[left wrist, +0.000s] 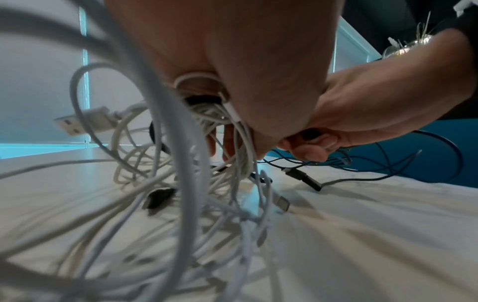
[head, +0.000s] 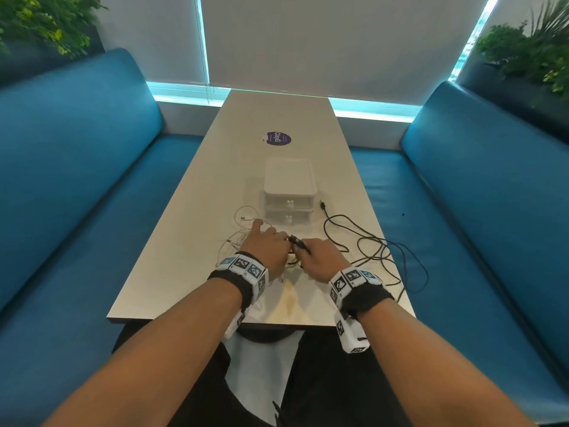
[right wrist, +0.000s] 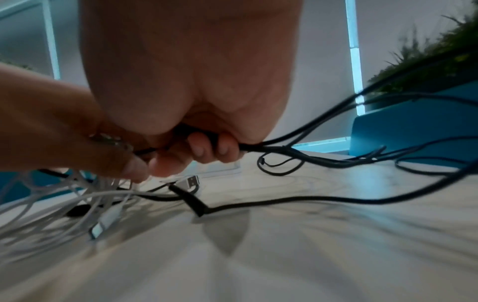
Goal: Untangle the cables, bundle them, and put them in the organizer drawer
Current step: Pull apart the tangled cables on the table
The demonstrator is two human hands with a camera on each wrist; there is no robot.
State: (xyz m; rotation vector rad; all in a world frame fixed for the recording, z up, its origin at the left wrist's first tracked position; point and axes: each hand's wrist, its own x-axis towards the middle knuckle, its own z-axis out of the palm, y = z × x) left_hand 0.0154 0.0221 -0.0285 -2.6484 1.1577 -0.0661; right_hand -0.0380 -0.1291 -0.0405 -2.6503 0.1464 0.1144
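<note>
A tangle of white cables (left wrist: 181, 204) lies on the table under my left hand (head: 268, 245), whose fingers curl round a bunch of white strands (left wrist: 220, 110). My right hand (head: 314, 251) grips a black cable (right wrist: 297, 152) beside it, and the black plug end (head: 297, 241) sticks up between the two hands. The black cable (head: 378, 245) loops out over the table to the right, with its USB plug (head: 322, 204) near the organizer. The white two-drawer organizer (head: 289, 192) stands just beyond the hands, both drawers closed.
The pale table (head: 277, 118) runs away from me, with a purple round sticker (head: 278, 139) past the organizer. Blue bench seats (head: 77, 180) flank both sides. Plants (head: 529, 53) stand behind the benches. A loose white cable end (head: 244, 217) lies left of the organizer.
</note>
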